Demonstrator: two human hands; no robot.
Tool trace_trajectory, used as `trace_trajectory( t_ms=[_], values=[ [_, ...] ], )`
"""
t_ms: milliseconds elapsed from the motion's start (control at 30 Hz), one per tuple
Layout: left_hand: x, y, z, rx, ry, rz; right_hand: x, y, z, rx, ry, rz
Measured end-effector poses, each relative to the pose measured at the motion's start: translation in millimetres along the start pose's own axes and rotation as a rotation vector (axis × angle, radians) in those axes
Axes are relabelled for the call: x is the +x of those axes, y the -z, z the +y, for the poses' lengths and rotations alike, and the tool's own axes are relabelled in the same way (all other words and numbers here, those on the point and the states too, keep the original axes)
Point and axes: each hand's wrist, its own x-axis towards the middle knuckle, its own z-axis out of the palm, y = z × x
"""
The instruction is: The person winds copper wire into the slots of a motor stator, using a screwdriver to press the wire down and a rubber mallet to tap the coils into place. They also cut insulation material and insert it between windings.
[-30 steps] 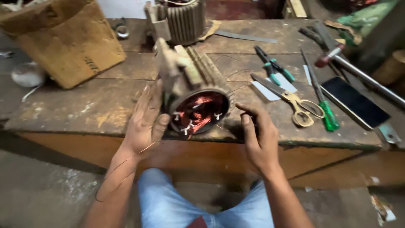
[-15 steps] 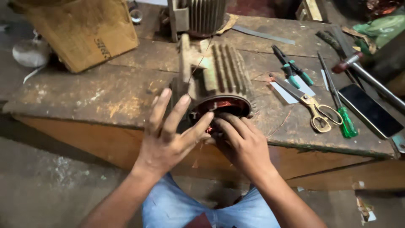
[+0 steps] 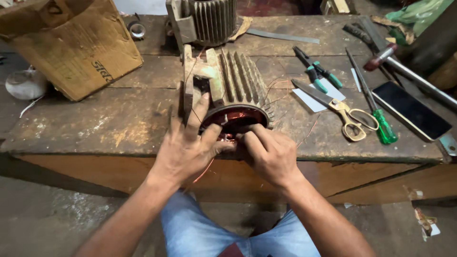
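Well, the workbench (image 3: 95, 133) is a slab of worn, stained planks with a paler wooden front edge, standing over a dusty grey concrete floor, and the person sits at it in blue jeans. Everything is best placed from the finned motor housing (image 3: 233, 81) lying on its side at the middle of the bench's near edge, its open round mouth toward the person, copper windings (image 3: 233, 121) glinting reddish inside. Far to its left leans a battered cardboard box (image 3: 71, 47). Behind it stands a second ribbed motor body (image 3: 209, 19), grey and grimy. The left hand (image 3: 188, 147) lies spread across the left rim of the housing's mouth, fingers wide, forefinger stretched up along the casing. The right hand (image 3: 271, 154) is bunched at the lower edge of the mouth, fingertips pinched together on the windings, just beside the left thumb; what they pinch I cannot tell. Thin copper strands trail from the housing. To its right lie green-handled pliers (image 3: 316, 71), brass-handled scissors (image 3: 335, 107), a green-handled screwdriver (image 3: 371, 102), and furthest right a dark phone (image 3: 412, 112), glossy and flat.
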Motion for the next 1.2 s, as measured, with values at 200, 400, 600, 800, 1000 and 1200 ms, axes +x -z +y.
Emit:
trace_trajectory(
  t_ms=[200, 400, 600, 800, 1000, 1200],
  values=[
    [-3.7, -7.8, 9.5, 0.054, 0.036, 0.042, -7.9, -10.4, 2.6, -0.006, -0.021, 0.069],
    [-5.1, -2.8, 22.4, -0.004, 0.038, 0.044, -22.3, -4.8, -0.4, 0.051, -0.054, 0.083],
    [-9.4, 0.9, 28.4, 0.074, 0.099, 0.084, -28.5, 13.3, -5.7, -0.195, 0.096, -0.152],
    [-8.7, 10.3, 26.2, 0.018, 0.071, 0.086, -26.2, 29.5, -7.8, -0.015, -0.088, 0.021],
    [-15.0, 14.6, 29.8, 0.06, 0.135, 0.076, -5.1, 38.7, 4.7, -0.179, -0.124, 0.056],
    [-9.7, 48.0, -19.9, 0.026, 0.04, 0.328, -16.0, 71.8, -0.1, -0.24, -0.316, -0.121]
  ],
)
